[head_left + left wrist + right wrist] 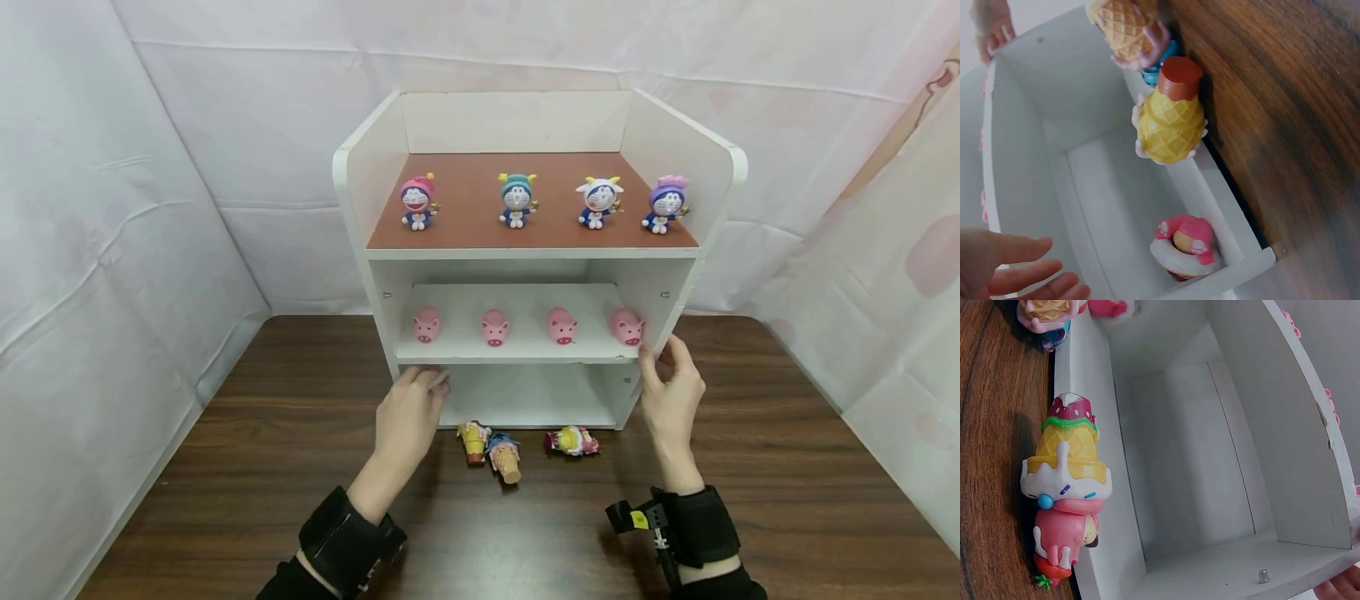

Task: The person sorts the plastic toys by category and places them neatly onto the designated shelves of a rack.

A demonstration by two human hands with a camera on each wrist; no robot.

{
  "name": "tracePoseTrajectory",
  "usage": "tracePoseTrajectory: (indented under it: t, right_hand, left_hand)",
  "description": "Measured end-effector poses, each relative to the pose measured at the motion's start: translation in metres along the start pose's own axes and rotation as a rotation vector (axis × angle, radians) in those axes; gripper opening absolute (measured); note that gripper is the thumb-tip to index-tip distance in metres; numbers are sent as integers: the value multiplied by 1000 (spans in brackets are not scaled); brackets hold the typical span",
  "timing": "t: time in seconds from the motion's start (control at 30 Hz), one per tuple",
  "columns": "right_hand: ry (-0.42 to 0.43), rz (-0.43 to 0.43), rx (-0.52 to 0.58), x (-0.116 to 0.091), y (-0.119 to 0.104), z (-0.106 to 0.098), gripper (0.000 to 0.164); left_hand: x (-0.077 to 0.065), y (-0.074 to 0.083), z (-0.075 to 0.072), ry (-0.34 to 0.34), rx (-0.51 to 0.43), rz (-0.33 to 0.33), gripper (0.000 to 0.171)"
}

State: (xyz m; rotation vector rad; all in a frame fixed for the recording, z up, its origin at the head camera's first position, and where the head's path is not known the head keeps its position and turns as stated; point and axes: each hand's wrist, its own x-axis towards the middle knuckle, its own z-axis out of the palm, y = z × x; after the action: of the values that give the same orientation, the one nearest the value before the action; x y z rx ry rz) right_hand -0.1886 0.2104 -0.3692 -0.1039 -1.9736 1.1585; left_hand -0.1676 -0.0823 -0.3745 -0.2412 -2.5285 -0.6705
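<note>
Left wrist view: your left hand (985, 265), fingers spread, empty, near 1 doughnut figure (1186, 240), which a careless sweep could dislodge; your right hand (672, 396) grips the side panel (708, 187).

We see four cats (515, 208) at twelve o'clock, four pigs (495, 327), three cones (506, 463) at six, one donut (1185, 247), one shelf (532, 253), two hands (408, 412).

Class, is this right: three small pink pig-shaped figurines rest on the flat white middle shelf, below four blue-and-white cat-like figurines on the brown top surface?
Not quite: the head view shows four small pink pig-shaped figurines on the flat white middle shelf, not three; the rest holds.
</note>
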Motion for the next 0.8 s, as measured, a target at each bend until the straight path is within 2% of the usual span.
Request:
tracePoseTrajectory:
  t: [0.13, 0.3, 0.57, 0.8]
  right_hand:
    - [8, 5, -3, 0, 1, -1, 26]
    - [5, 5, -21, 0, 1, -1, 26]
    - [11, -5, -23, 0, 1, 0, 25]
    - [9, 0, -14, 0, 1, 0, 26]
  left_hand:
    - [-1, 1, -2, 11, -38, -3, 18]
    - [1, -2, 8, -57, -20, -35, 17]
    - [16, -5, 28, -154, 144, -36, 6]
    - [24, -6, 44, -244, 287, -17, 5]
